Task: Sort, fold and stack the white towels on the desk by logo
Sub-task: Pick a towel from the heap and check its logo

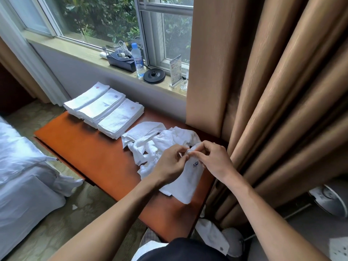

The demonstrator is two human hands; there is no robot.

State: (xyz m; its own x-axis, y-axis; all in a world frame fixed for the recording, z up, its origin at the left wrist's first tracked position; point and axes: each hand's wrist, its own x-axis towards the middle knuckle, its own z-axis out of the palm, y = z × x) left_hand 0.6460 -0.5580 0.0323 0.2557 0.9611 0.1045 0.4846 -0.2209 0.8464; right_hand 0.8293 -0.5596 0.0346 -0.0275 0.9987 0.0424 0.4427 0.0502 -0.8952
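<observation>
logos on folded stacks too small to read, sill card print blurred, bed cropped at left

Bare left hand and right hand meet fingertip to fingertip, pinching a white cloth towel; forearms enter from 7 and 5 o'clock.

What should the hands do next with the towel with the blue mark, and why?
Probably lay the towel flat on the desk and fold it. Both the left hand and right hand pinch its top edge, it is unfolded, and its blue logo seems to match the middle stack.
</observation>
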